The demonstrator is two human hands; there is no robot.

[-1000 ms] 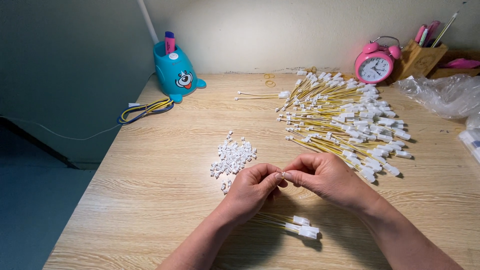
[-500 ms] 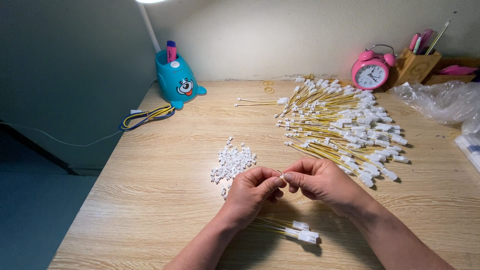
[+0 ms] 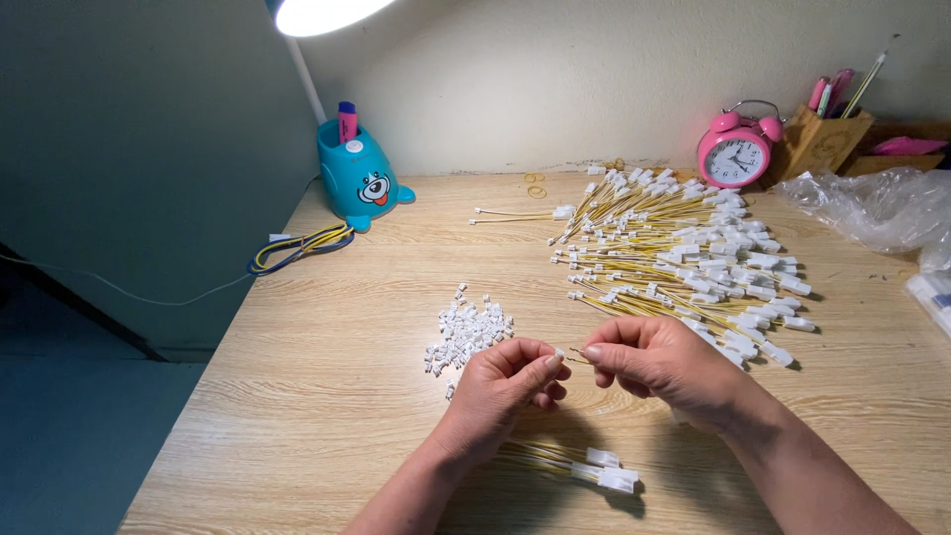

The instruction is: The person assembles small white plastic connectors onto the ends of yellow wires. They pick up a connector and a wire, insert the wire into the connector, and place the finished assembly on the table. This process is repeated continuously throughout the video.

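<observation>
Wooden desk (image 3: 327,396) against cream wall (image 3: 555,89), lamp-lit.

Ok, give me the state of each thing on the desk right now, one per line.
Left hand: pinching a small white connector.
Right hand: pinching a thin wire end.
Loose white connectors: heaped.
Yellow wire pile: spread out.
Wires near the wrists: bunched, lying flat.
Desk lamp: on.

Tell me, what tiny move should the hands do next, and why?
Probably push the small white connector in the left hand onto the wire tip pinched by the right hand. The two fingertips almost meet, and the piece looks not yet seated.
</observation>
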